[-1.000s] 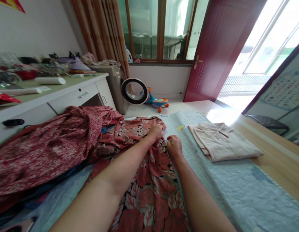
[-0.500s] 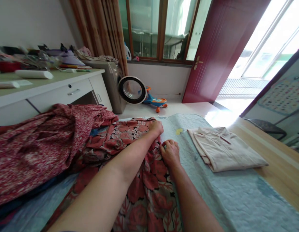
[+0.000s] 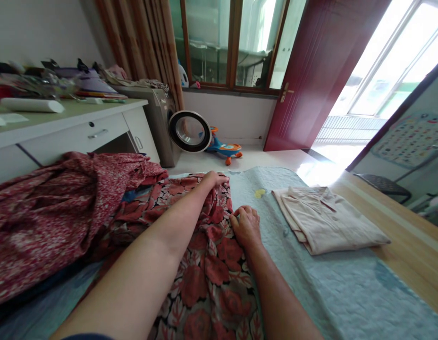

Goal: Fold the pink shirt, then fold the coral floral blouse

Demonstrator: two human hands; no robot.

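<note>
A red and black floral garment (image 3: 219, 283) lies spread before me on a pale blue quilted cover (image 3: 293, 283). At its far edge, my left hand (image 3: 216, 178) is closed on the cloth, which bunches beneath the wrist. My right hand (image 3: 247, 224) rests along the garment's right edge, thumb apart from the bent fingers and touching the fabric. A folded beige shirt (image 3: 332, 222) sits to the right. Heaped on the left is a red and white speckled garment (image 3: 52, 222), partly over other clothes.
Behind the bed stands a washing machine (image 3: 157, 118) with its round door (image 3: 189, 131) swung out. A blue and orange ride-on toy (image 3: 224, 148) is on the floor beside it. A cluttered desk (image 3: 80, 120) lines the left; a red door (image 3: 311, 71) stands ajar.
My left hand has moved left along the garment's far edge, and the cloth's right side looks flatter and straighter. My right hand stays near the edge. The view has shifted slightly.
</note>
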